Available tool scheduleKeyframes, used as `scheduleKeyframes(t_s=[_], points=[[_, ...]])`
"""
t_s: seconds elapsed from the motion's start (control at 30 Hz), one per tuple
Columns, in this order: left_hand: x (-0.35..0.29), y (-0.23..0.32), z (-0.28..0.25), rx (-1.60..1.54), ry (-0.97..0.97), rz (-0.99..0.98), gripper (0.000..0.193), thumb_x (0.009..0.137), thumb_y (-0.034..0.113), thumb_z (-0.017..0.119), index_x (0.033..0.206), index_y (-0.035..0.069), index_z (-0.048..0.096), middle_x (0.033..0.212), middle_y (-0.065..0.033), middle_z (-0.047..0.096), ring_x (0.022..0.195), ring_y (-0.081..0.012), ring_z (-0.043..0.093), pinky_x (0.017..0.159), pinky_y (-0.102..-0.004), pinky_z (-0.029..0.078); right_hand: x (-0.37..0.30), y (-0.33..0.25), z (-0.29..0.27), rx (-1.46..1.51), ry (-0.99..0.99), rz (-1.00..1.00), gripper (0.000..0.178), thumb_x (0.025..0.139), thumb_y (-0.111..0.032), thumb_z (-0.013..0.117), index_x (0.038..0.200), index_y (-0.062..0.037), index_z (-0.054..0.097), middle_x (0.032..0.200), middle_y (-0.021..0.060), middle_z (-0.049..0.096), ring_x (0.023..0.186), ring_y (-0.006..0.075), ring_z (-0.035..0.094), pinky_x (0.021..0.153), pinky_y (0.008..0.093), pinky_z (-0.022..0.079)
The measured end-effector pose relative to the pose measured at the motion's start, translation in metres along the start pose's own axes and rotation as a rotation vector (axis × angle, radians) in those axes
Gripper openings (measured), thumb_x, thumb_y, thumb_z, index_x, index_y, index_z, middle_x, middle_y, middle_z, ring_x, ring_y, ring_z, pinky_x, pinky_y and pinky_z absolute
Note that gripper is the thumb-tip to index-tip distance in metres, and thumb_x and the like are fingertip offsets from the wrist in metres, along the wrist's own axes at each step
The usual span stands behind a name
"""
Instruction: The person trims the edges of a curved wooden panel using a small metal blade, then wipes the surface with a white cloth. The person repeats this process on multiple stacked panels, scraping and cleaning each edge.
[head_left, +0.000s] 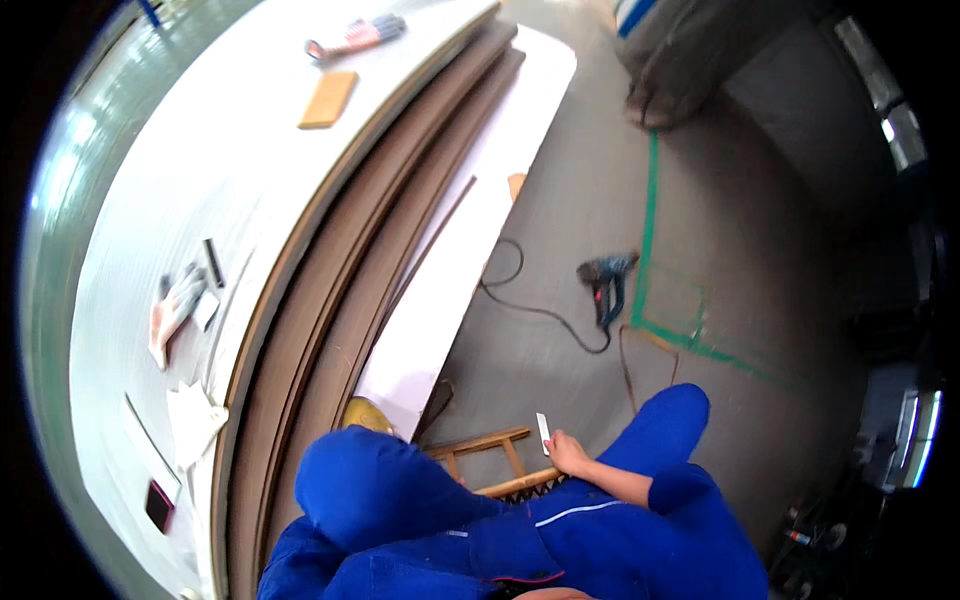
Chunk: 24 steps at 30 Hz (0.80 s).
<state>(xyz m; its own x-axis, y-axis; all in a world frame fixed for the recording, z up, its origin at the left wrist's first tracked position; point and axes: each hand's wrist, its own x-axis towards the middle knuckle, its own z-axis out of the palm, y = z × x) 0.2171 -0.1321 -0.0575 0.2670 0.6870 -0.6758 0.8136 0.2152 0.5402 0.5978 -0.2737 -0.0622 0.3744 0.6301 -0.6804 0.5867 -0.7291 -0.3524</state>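
My right hand [568, 455] is closed on a small flat white strip [543, 432], which sticks up past the fingers. The strip's exact kind is too small to tell. Just below the hand is the curved wooden rail of a low seat or stool [510, 485], and further wooden bars [480, 443] show beside it. I see no clear part of my left hand; my blue-clad left leg and sleeve fill that side. On the floor ahead lies a blue and black corded power tool [608, 282], apart from my hand.
Long brown boards [345, 270] lie stacked along a white worktop [150, 250] at my left. A glove [176, 310], a dark phone-like object [158, 506], crumpled white paper [195, 425] and a tan block [328, 100] rest on it. Another person's legs [675, 60] stand ahead, near green floor tape [648, 230].
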Motion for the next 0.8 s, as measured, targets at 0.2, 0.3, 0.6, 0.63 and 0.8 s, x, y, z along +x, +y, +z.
scheduleKeyframes(t_s=[0.2,0.3,0.6,0.63,0.8], points=[[-0.014,-0.028,0.005,-0.013,0.102,0.088,0.03,0.088,0.03,0.065,0.105,0.005,0.065,0.094,-0.0187,0.07,0.092,-0.0288,0.068,0.081,-0.0382,0.052,0.061,-0.021,-0.04,-0.159,-0.037,-0.054,0.037,0.097,-0.029,0.053,0.098,0.008,0.057,0.085,0.0267,0.069,0.09,0.0421,0.068,0.084,0.0491,0.051],[-0.028,-0.032,0.009,-0.018,0.151,0.103,0.031,0.088,0.03,0.064,0.105,0.005,0.065,0.094,-0.0188,0.07,0.092,-0.0291,0.068,0.081,-0.0383,0.052,0.055,-0.013,-0.035,-0.264,0.134,-0.142,0.039,0.097,-0.03,0.053,0.098,0.0093,0.057,0.097,0.033,0.066,0.097,0.0475,0.064,0.088,0.0527,0.049],[-0.044,-0.026,0.004,0.018,0.278,0.105,0.032,0.088,0.031,0.064,0.106,0.005,0.065,0.095,-0.0191,0.07,0.093,-0.0299,0.068,0.081,-0.0389,0.052,0.009,-0.074,-0.016,-0.212,0.181,-0.228,0.028,0.097,-0.023,0.05,0.107,0.003,0.057,0.104,0.0292,0.067,0.102,0.0452,0.064,0.09,0.0549,0.05],[-0.042,-0.014,0.003,0.022,0.275,0.123,0.032,0.088,0.031,0.064,0.106,0.005,0.065,0.095,-0.0192,0.07,0.093,-0.03,0.068,0.082,-0.039,0.052,0.008,-0.07,-0.013,-0.239,0.199,-0.23,0.027,0.096,-0.02,0.048,0.107,0.0026,0.058,0.103,0.0282,0.067,0.102,0.0435,0.065,0.09,0.0542,0.05],[-0.023,0.008,0.008,0.036,0.265,0.12,0.032,0.088,0.032,0.064,0.106,0.005,0.065,0.096,-0.0193,0.07,0.094,-0.0304,0.068,0.082,-0.0393,0.052,0.052,-0.057,0.0,-0.269,0.219,-0.083,0.027,0.094,-0.014,0.043,0.109,0.0004,0.06,0.111,0.0251,0.068,0.104,0.0384,0.068,0.094,0.0484,0.051]])
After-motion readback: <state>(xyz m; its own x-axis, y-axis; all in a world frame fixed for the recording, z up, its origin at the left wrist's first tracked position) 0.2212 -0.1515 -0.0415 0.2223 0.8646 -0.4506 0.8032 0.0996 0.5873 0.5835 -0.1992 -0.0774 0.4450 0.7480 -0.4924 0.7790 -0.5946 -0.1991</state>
